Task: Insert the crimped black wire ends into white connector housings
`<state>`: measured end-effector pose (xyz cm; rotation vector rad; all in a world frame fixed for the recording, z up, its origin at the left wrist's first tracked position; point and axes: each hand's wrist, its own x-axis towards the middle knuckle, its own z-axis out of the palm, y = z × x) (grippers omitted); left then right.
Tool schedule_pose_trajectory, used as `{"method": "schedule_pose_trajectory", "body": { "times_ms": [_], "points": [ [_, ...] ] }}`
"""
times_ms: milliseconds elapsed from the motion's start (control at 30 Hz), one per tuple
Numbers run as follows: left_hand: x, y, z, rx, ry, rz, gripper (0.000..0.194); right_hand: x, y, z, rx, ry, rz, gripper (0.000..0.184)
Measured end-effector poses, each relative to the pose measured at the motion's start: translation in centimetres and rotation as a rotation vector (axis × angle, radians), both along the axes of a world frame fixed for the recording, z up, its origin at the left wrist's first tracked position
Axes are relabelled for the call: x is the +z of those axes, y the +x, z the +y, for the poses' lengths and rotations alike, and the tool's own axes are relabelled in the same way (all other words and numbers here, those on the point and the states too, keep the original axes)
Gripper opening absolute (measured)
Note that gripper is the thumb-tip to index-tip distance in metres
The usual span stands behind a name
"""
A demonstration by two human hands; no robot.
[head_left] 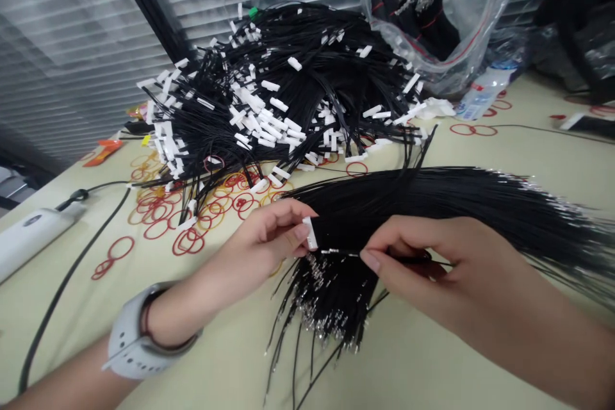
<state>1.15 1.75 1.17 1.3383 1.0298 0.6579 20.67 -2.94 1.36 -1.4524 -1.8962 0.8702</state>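
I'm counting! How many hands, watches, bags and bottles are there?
Hands, bare left hand and bare right hand: 2
White-strapped wristwatch: 1
Clear plastic zip bag: 1
Clear plastic water bottle: 1
Total: 5

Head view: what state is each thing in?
Left hand, pinching a white connector housing
Right hand, pinching a black wire with a metal terminal
Black wire bundle, fanned out, crimped ends hanging loose
Wired connector pile, heaped loosely
Plastic bag, bulging with bundled wires
Rubber bands, scattered
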Motion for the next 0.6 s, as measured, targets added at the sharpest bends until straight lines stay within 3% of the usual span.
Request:
{"method": "schedule_pose_trajectory", "body": {
  "times_ms": [600],
  "points": [
    [0.34,0.1,-0.6,-0.019,0.026,-0.017,0.006,-0.49,-0.22,0.3,-0.001,-0.018,-0.027,0.016]
  ]
}}
